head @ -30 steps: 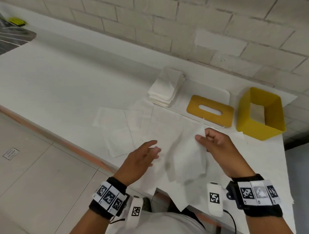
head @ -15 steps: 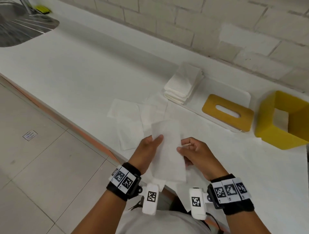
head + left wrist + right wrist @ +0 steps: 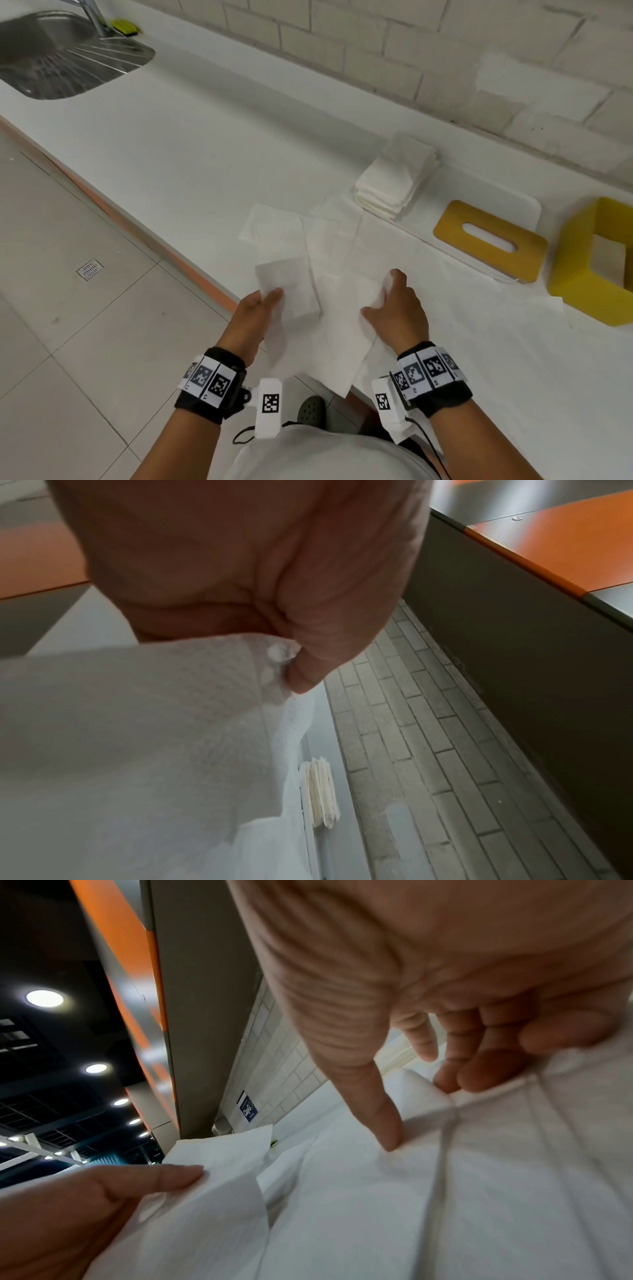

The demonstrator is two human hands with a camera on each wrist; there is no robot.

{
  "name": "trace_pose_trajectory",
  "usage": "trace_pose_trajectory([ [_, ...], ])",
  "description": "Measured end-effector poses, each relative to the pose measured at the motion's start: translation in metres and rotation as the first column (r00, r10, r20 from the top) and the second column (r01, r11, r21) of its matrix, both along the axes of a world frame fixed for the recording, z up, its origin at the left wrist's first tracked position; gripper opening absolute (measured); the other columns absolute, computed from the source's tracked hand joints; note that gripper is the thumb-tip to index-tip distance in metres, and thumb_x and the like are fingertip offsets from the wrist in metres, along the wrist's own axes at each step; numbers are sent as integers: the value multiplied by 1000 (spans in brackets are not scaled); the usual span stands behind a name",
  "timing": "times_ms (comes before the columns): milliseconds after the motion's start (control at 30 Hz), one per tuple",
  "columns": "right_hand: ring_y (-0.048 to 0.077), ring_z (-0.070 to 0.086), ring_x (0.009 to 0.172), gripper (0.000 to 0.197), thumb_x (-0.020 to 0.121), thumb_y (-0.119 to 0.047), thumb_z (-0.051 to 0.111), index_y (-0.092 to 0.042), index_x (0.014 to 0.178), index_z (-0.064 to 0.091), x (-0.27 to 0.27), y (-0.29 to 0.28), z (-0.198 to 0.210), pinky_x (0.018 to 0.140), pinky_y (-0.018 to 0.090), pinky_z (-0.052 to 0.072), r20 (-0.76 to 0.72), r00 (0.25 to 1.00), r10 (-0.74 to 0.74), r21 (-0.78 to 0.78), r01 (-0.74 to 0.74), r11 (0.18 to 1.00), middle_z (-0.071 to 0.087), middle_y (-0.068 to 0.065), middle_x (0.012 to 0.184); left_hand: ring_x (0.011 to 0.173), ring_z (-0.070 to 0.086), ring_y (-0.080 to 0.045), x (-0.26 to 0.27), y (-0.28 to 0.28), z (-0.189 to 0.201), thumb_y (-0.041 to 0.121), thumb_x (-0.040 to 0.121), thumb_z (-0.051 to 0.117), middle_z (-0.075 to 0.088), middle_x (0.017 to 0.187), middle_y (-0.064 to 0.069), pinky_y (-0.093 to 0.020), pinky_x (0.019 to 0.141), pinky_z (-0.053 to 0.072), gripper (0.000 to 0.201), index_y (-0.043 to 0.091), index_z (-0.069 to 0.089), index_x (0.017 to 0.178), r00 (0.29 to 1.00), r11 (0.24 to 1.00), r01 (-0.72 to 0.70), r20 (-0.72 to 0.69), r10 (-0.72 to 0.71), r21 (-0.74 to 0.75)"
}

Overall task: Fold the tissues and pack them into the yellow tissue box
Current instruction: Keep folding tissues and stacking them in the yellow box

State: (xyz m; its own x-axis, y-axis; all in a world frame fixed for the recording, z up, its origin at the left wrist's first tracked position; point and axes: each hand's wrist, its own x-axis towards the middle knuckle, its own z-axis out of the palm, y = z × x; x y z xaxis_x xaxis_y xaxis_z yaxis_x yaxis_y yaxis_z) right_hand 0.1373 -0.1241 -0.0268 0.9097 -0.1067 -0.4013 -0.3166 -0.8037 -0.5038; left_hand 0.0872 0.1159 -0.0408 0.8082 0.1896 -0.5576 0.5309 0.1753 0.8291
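Half a second ago both hands held one folded tissue upright between them; since then they have parted. Now the left hand [image 3: 260, 310] alone pinches that folded tissue [image 3: 291, 291] at its near left corner, thumb on top and fingers [image 3: 308, 669] curled under, with the sheet lifted and tilted above the near edge of the table [image 3: 205, 154]. The right hand [image 3: 397, 308] has come down onto an unfolded tissue [image 3: 346, 335] lying flat and hanging over the table's edge; its thumb presses the sheet while the other fingers [image 3: 455, 1074] curl at the sheet's far right corner, which is lifted between them. More loose tissues [image 3: 274, 226] lie spread just beyond the hands. Farther back a stack of folded tissues [image 3: 394, 181] rests near the wall. To its right lies the yellow lid [image 3: 489, 240], and beside that stands the yellow tissue box [image 3: 579, 274], open.
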Motion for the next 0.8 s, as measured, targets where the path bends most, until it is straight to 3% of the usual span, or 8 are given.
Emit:
trace_pose_trajectory([
  [133, 27, 61, 112, 68, 85, -25, 75, -21, 142, 39, -2, -2, -3, 82, 30, 47, 21, 999, -46, 75, 44, 996, 62, 7, 127, 105, 73, -31, -1, -3, 2, 32, 104, 57, 79, 109, -6, -48, 94, 58, 26, 15, 72, 118, 1000, 1000, -3, -16, 3, 5],
  [200, 19, 63, 95, 57, 85, -24, 75, -22, 134, 46, -5, -6, -4, 75, 28, 46, 59, 996, -73, 128, 65, 990, 67, 1, 110, 107, 73, -32, -1, -5, 3, 34, 104, 57, 79, 111, -6, -51, 98, 56, 28, 16, 72, 119, 1000, 1000, 16, -12, -16, -14],
  [333, 14, 59, 71, 20, 89, -26, 75, -15, 90, 58, -13, -16, -4, 62, 25, 43, 174, 971, -163, 267, 112, 957, 61, -8, 75, 106, 74, -29, 3, -8, 12, 38, 105, 54, 79, 112, -7, -46, 96, 57, 34, 13, 72, 120, 997, 996, 72, 21, -71, -51],
  [433, 7, 41, 55, 38, 93, -29, 72, -10, 69, 49, -21, -29, 10, 55, 21, 35, 309, 926, -218, 378, 91, 921, 48, -5, 60, 102, 75, -25, 7, -10, 21, 37, 106, 52, 79, 111, -7, -39, 88, 58, 34, 12, 72, 118, 994, 995, 92, 65, -89, -49],
  [533, 11, 37, 60, 43, 96, -31, 67, -6, 72, 41, -28, -39, 42, 61, 32, 34, 323, 912, -254, 563, 31, 826, 39, 9, 64, 86, 76, -13, 13, -13, 29, 36, 107, 50, 80, 94, 4, -23, 73, 56, 33, 11, 71, 113, 986, 990, 131, 114, -125, -43],
  [633, 19, 37, 67, 48, 89, -43, 70, -3, 79, 44, -34, -45, 82, 64, 33, 32, 217, 952, -215, 813, -54, 579, 41, 10, 72, 45, 58, 5, 19, -21, 42, 32, 109, 47, 66, 56, 16, -9, 45, 42, 28, 14, 67, 100, 972, 981, 187, 153, -178, -45],
  [700, 19, 49, 71, 46, 90, -45, 72, -3, 84, 54, -35, -43, 99, 70, 31, 42, 263, 949, -173, 826, -128, 549, 51, 20, 72, 53, 63, 4, 25, -30, 50, 35, 108, 49, 73, 67, 15, -10, 49, 45, 27, 17, 69, 103, 963, 973, 227, 161, -218, -39],
  [800, 25, 47, 70, 51, 90, -48, 72, 1, 86, 55, -30, -34, 104, 70, 39, 41, 375, 911, -172, 747, -187, 638, 51, 34, 78, 84, 72, -8, 31, -46, 57, 40, 106, 53, 79, 95, 7, -21, 73, 49, 30, 20, 75, 108, 945, 959, 279, 187, -268, -39],
])
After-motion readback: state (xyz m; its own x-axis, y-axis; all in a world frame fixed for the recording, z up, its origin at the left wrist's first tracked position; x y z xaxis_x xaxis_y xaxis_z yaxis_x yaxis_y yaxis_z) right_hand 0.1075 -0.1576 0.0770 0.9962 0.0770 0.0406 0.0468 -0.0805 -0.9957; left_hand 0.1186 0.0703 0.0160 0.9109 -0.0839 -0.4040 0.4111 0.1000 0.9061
